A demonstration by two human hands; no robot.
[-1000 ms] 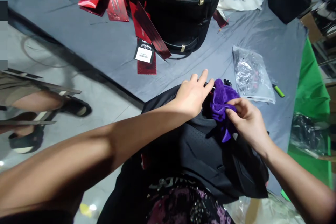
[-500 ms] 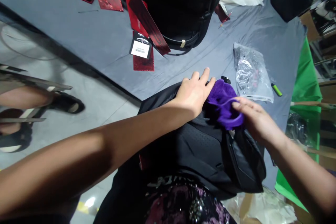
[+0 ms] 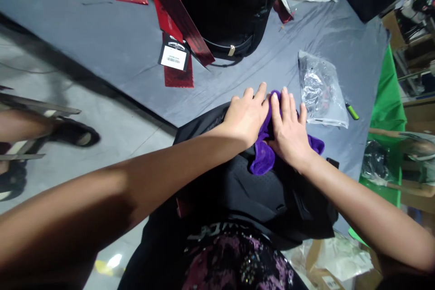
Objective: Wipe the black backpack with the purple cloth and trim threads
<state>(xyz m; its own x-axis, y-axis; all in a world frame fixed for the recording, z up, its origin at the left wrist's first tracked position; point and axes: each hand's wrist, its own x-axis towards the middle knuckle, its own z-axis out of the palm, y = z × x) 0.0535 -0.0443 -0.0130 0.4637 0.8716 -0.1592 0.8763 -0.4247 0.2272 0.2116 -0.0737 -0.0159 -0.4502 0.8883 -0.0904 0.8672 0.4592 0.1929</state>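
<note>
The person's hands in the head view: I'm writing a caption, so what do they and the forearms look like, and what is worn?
Left hand and right hand are five-fingered and gloveless, with no watch or bracelet visible. Forearms are bare; any sleeves are lost in shadow. The dark top has a pinkish-purple, glittery pattern.

We see a crumpled, soft purple cloth draped on a black fabric bag, lying at the near edge of the worktop.

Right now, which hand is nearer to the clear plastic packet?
The right hand, on the purple cloth near the packet; the left hand is farther, at the cloth's far edge.
</note>
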